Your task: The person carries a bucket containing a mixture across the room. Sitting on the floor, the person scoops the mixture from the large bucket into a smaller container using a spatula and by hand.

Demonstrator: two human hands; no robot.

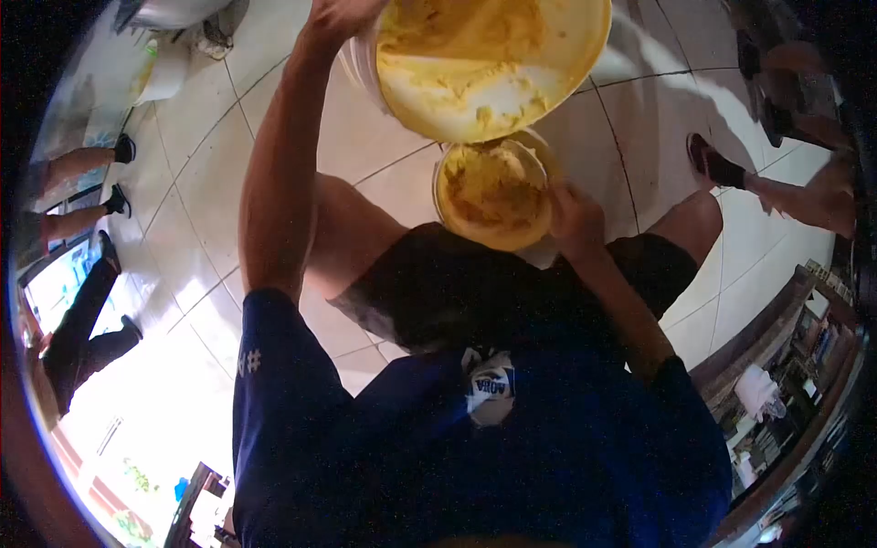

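Note:
At the top of the view a big white bucket is tipped so that its mouth faces me. Yellow-orange paste coats its inside wall. My left hand grips the bucket at its upper left, the fingers partly cut off by the frame edge. Just below the bucket's lower rim is a smaller round tub with a mound of the same yellow-brown paste in it. My right hand, a little blurred, is closed on the right side of this tub. The tub is between my bent knees.
Pale floor tiles surround me. Other people's legs show at the left, and another person's shoed foot at the right. A cluttered shelf stands at the lower right, a white container at the upper left.

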